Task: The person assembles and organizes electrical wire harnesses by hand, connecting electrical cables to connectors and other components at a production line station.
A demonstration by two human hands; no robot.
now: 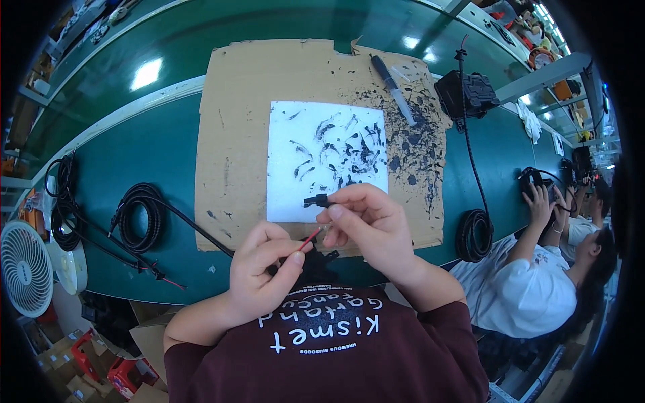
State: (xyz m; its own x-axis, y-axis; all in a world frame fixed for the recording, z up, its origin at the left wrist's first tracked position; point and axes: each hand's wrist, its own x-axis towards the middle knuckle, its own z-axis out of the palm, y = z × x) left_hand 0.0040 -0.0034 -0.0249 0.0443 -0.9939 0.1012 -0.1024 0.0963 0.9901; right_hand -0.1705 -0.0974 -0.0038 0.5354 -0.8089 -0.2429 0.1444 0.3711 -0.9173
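Note:
My left hand (263, 272) is closed, pinching a thin red wire (310, 239) between thumb and fingertips. A black cable (201, 233) runs in from the left and passes under that hand. Just to the right and a little higher, my right hand (371, 225) pinches a small black plastic part (316, 201) that points left. The fingertips of both hands almost meet at the wire's tip. Below them lies a dark object (322, 263), partly hidden by the hands. Under the right hand is a white foam sheet (285, 181) smeared with black, lying on stained cardboard (232, 121).
A clear tube with a dark end (395, 91) lies on the cardboard. Coiled black cables (138, 218) are at left, another coil (474, 235) at right, near a black box (465, 94). A white fan (27, 269) stands far left. A co-worker (531, 289) sits at right.

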